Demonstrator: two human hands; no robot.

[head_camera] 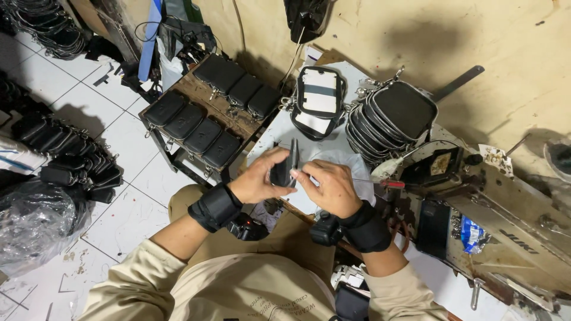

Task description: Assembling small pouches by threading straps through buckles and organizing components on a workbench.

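My left hand (257, 178) has its fingers clamped on a small black pouch (284, 169), held upright. Right hand (331, 187) fingers pinch its edge. Stack of zipped pouches (389, 119) sits on the tabletop (279, 134) beyond.

The floor of white square tiles (89, 113) is dusty and scratched. A low brown wooden stand (196, 104) sits on it. Behind the stand rises a stained tan wall (505, 41) with dark shadows. Bright light falls on the tiles left of the stand.
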